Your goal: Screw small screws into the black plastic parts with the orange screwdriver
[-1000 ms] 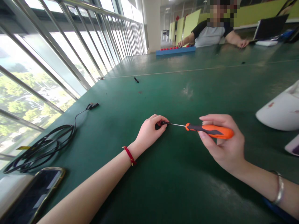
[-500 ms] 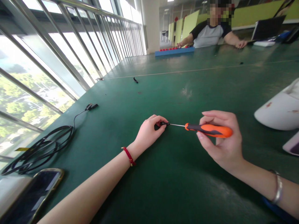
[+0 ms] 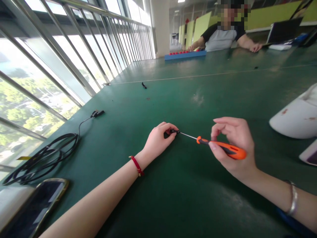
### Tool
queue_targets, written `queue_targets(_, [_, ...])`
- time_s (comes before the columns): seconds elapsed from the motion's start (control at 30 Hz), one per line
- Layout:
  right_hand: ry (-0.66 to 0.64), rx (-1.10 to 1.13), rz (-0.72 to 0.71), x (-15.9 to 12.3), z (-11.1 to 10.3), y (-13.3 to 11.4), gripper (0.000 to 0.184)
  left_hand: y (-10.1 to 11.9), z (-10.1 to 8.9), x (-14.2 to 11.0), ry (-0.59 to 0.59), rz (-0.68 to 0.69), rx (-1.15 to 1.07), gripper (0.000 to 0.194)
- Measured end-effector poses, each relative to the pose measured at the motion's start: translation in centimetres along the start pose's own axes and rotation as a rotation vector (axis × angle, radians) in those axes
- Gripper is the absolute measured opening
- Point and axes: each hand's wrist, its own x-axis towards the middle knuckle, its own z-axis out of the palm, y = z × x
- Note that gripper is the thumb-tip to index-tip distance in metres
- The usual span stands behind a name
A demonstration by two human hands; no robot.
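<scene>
My left hand rests on the green table and pinches a small black part between thumb and fingertips; its exact kind is too small to tell. The tip of a screwdriver with an orange and dark handle meets that part from the right. My right hand holds the handle loosely, thumb along its near side. The index and other fingers are raised off the handle, curled above it. The thin metal shaft slopes down from left to right in the picture.
At left lie a coiled black cable and a phone beside a white box. A white container is at right. Another small black piece lies farther off. Across the table a person sits by a blue rack with red tops.
The screwdriver handle has swung lower toward me, so its shaft slants more. My right fingers have lifted away from the handle's upper side. My left hand has stayed put.
</scene>
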Motion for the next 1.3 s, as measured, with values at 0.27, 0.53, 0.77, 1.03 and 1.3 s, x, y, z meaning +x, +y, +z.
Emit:
queue_targets(0.27, [0.02, -0.081, -0.025, -0.15, -0.02, -0.26, 0.026, -0.03, 0.01, 0.02, 0.001, 0.005, 0.006, 0.016])
queue_targets(0.53, [-0.06, -0.142, 0.057, 0.05, -0.16, -0.45, 0.007, 0.0, 0.03, -0.05, 0.002, 0.001, 0.014, 0.016])
queue_targets(0.77, [0.077, 0.027, 0.016, -0.16, 0.2, 0.12, 0.035, 0.05, -0.05, 0.05, 0.002, 0.011, 0.024, 0.016])
queue_targets(1.03, [-0.075, -0.135, 0.03, -0.19, -0.2, -0.48, 0.01, 0.06, -0.03, 0.02, 0.003, 0.002, 0.019, 0.016])
queue_targets(1.3, [-0.007, 0.034, 0.018, -0.11, -0.04, 0.26, 0.037, 0.06, -0.07, 0.03, -0.001, 0.007, 0.018, 0.016])
